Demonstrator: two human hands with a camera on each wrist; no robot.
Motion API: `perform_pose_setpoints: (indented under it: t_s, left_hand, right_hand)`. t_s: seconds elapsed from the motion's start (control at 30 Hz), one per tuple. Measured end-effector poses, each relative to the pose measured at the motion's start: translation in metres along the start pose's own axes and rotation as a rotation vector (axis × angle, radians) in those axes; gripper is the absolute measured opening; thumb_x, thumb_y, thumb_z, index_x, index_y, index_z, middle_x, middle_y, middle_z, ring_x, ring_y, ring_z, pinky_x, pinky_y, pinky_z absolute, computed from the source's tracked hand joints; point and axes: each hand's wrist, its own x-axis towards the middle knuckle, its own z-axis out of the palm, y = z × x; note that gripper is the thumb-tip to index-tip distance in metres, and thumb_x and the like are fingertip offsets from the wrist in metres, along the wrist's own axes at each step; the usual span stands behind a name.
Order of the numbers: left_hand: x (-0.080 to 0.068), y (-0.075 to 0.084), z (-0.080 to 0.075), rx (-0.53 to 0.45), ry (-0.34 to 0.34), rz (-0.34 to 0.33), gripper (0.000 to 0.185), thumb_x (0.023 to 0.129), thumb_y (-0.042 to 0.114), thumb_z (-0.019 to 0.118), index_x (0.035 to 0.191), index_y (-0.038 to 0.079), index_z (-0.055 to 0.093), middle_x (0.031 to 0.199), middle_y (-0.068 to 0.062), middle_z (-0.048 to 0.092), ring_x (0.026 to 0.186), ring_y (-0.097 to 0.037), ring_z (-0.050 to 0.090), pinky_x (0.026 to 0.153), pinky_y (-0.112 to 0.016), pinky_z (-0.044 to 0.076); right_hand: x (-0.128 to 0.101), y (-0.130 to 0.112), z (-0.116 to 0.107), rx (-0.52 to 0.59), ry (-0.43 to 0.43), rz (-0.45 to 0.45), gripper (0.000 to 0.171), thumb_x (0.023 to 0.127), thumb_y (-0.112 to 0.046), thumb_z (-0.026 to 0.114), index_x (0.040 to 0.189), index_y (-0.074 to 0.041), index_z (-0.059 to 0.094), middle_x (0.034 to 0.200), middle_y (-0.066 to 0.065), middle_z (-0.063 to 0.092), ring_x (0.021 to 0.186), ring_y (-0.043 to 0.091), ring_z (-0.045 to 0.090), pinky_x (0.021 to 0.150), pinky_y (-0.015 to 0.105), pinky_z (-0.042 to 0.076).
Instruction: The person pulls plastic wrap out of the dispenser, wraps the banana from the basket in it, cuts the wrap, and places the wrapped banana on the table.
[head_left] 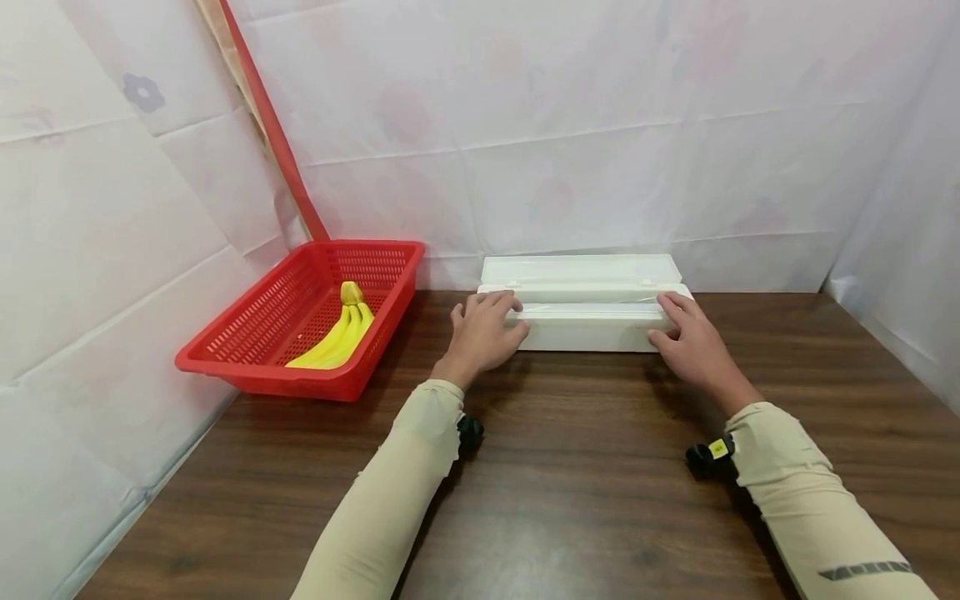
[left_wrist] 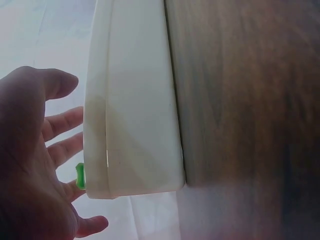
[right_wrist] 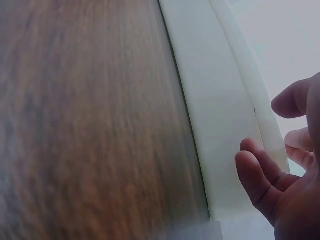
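Note:
A long white box point(head_left: 592, 333), which looks like a cling film dispenser, lies on the table with its lid point(head_left: 581, 267) raised at the back. Clear, shiny film shows along its top. Over the box's left end is my left hand point(head_left: 483, 329), fingers spread and thumb apart from them. The left wrist view shows a small green piece point(left_wrist: 80, 176) at that end, close to the fingers. My right hand point(head_left: 693, 346) is at the right end, fingertips by the film's edge, with a gap between thumb and index finger.
To the left stands a red plastic basket point(head_left: 300, 382) with a bunch of yellow bananas point(head_left: 341, 337) in it. A red strap point(head_left: 277, 125) runs up from behind the basket. White patterned sheeting point(head_left: 570, 125) hangs behind the brown wooden table point(head_left: 570, 500) and along its sides.

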Motion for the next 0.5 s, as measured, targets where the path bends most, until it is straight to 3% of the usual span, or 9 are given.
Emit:
perform_pose_setpoints:
  t_s: [0.23, 0.5]
  left_hand:
    - [-0.0017, -0.0006, 0.0017, 0.071, -0.013, 0.013, 0.048, 0.099, 0.046, 0.054, 0.140, 0.021, 0.059, 0.150, 0.003, 0.047, 0.138, -0.028, 0.034, 0.111, -0.067, 0.015]
    - [-0.0011, 0.0055, 0.0004, -0.044, -0.006, 0.057, 0.028, 0.099, 0.044, 0.056, 0.120, 0.027, 0.061, 0.148, 0.004, 0.049, 0.139, -0.020, 0.036, 0.112, -0.068, 0.009]
  right_hand:
    - [-0.0004, 0.0000, 0.0009, 0.007, 0.002, -0.003, 0.065, 0.100, -0.016, 0.056, 0.154, 0.005, 0.028, 0.158, 0.023, 0.026, 0.107, 0.042, 0.056, 0.094, 0.058, 0.043]
    - [0.0007, 0.0020, 0.0011, 0.003, 0.009, -0.003, 0.065, 0.099, -0.016, 0.055, 0.154, 0.006, 0.028, 0.157, 0.024, 0.026, 0.106, 0.042, 0.056, 0.094, 0.058, 0.043]
